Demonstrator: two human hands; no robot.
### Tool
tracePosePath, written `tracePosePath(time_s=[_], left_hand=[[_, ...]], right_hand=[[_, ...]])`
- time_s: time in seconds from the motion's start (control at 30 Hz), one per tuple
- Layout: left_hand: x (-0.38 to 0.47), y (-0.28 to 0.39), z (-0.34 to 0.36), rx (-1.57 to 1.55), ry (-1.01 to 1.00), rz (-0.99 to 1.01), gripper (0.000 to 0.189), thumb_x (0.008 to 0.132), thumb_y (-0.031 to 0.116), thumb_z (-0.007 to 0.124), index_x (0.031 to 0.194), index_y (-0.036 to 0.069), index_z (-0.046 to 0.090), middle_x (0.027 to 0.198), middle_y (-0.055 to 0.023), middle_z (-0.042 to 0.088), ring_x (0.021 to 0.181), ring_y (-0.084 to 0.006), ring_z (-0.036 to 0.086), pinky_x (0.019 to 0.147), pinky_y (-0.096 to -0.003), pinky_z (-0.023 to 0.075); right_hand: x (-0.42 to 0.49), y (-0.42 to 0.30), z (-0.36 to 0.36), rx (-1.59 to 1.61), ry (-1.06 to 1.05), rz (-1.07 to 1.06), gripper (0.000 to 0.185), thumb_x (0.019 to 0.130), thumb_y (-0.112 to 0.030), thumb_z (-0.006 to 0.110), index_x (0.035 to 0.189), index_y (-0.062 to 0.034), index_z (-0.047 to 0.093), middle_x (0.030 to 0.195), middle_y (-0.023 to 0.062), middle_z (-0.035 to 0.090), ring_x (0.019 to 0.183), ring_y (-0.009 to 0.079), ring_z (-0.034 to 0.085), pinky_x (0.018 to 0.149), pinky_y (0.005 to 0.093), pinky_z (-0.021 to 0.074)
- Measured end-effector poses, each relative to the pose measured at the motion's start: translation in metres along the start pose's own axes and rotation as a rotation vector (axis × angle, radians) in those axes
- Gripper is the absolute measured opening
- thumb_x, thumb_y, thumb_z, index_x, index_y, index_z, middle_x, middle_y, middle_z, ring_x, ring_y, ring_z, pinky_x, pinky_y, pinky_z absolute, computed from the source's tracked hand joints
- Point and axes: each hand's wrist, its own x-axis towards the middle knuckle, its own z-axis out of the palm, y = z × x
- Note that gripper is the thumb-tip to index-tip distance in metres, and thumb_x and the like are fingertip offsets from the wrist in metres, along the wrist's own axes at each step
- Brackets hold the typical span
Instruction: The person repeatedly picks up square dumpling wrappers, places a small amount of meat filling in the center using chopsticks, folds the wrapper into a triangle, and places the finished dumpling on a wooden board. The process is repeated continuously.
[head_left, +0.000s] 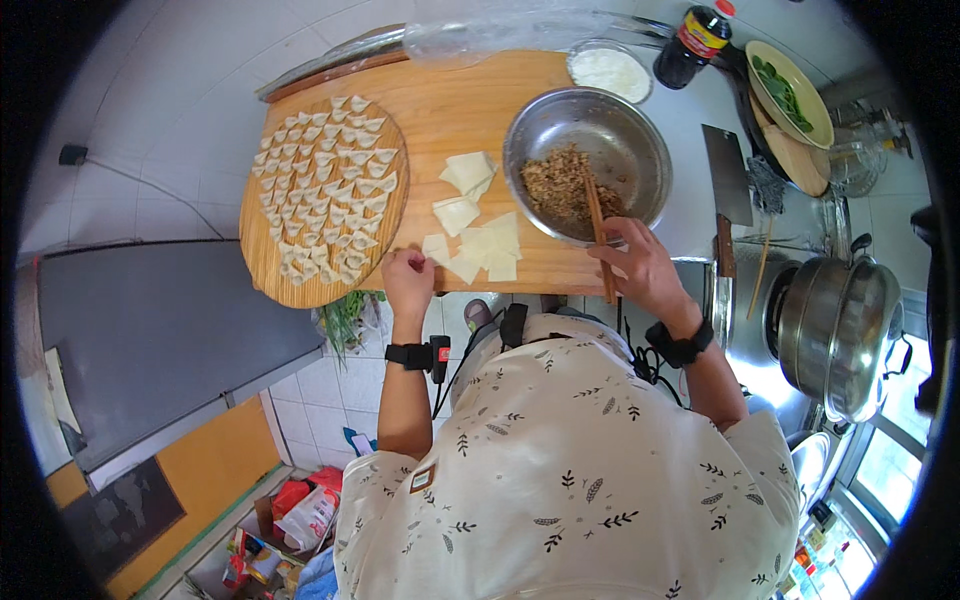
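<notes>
My right hand (637, 262) grips a pair of wooden chopsticks (596, 210), their tips in the minced filling (559, 176) inside a steel mixing bowl (630, 150). At the board's near edge, my left hand (409, 281) has its fingers pinched at the edge of a square dough wrapper (436, 249). More wrappers (487, 244) lie overlapping just right of that hand, with two small stacks (469, 174) behind them. To the left, a round wooden tray (397, 217) carries rows of folded dumplings (322, 180).
Under the tray and bowl is a wooden board (450, 97). A bowl of white powder (611, 73), a dark sauce bottle (694, 45) and a bowl of green leaves (784, 97) stand behind. A cleaver (726, 176) lies right, near a steel pot (832, 337).
</notes>
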Motion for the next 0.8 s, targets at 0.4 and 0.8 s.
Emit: tracePosePath(time_s=[0.4,0.8], left_hand=[[-0.016,0.048,-0.027,-1.238,-0.057,-0.379,0.022,0.084,-0.009,0.061,0.102,0.003,0.058,0.095,-0.0049,0.063,0.088,-0.0123,0.062,0.079,-0.0232,0.0520],[-0.023,0.094,-0.024,-1.621,-0.290,-0.427,0.020,0.087,-0.004,0.059,0.104,0.007,0.058,0.109,-0.0112,0.064,0.102,-0.0212,0.062,0.089,-0.0345,0.0513]], right_hand=[[0.017,0.041,-0.026,0.493,0.409,0.369,0.012,0.085,-0.005,0.068,0.096,0.0009,0.069,0.088,0.0106,0.068,0.078,0.0187,0.067,0.066,0.0288,0.0532],[0.009,0.052,-0.017,0.844,0.161,0.515,0.018,0.092,-0.012,0.063,0.103,0.0008,0.068,0.090,0.0077,0.068,0.076,0.0121,0.064,0.066,0.0245,0.0542]])
